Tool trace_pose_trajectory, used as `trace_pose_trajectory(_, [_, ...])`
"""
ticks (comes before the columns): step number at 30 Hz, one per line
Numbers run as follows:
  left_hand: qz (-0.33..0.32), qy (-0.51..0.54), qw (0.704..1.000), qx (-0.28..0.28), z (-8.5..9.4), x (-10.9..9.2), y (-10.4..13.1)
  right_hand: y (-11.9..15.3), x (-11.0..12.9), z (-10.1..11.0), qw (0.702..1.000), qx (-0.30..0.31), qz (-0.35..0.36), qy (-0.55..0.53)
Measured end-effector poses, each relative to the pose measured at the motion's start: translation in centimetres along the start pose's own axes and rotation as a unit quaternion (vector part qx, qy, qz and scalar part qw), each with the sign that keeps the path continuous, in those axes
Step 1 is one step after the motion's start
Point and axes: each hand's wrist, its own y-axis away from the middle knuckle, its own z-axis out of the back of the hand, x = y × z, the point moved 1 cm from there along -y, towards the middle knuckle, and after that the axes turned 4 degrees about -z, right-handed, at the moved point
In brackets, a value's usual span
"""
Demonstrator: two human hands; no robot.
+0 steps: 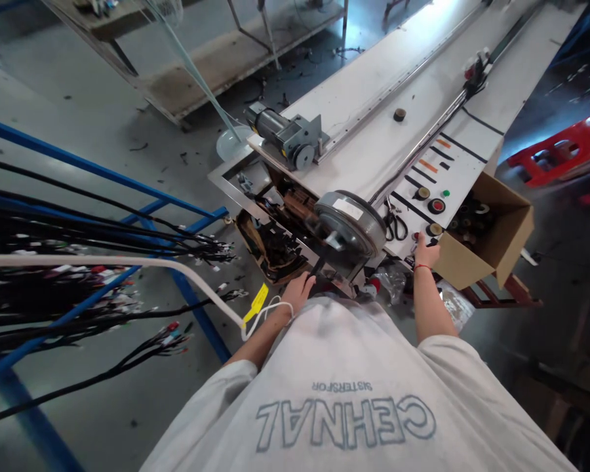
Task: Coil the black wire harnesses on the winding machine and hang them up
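Observation:
My left hand (299, 290) is closed around a thin black cable (318, 263), just below the big grey wheel (347, 219) at the machine's near end. Over the white tabletop's front corner, my right hand (427, 253) has its thumb stretched out to a small red button (416, 236), apparently touching it. Its other fingers are partly hidden, and I see nothing held there. Beside that hand lies a roll of tape (433, 229). Black-handled scissors (396, 226) rest between the wheel and the button.
A cardboard box (509, 229) holding dark rolls stands right of my right hand. A motor (280, 134) sits at the tabletop's left corner. Black cable bundles (177, 246) hang on a blue rack (98, 154) at left. A red plastic object (560, 151) is far right.

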Motion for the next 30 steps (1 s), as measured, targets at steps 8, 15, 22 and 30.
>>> trace_pose_trajectory(8, [-0.028, 0.011, 0.999, -0.017, -0.6, -1.3, -3.6, 0.0, 0.0, -0.3, 1.000, -0.011, 0.007, 0.013])
trace_pose_trajectory(15, [-0.025, -0.036, 0.996, -0.071, -0.5, -2.4, -5.8, 0.5, 0.2, -0.2, 1.000, -0.011, 0.004, 0.024])
trace_pose_trajectory(22, [0.012, -0.077, 0.995, -0.056, -0.7, -0.2, -5.3, 0.7, 0.2, -0.3, 0.999, -0.006, -0.004, 0.031])
trace_pose_trajectory(30, [0.099, -0.101, 0.989, 0.040, -0.6, 8.4, 0.7, 0.3, 0.1, -0.1, 0.999, 0.005, 0.001, 0.043])
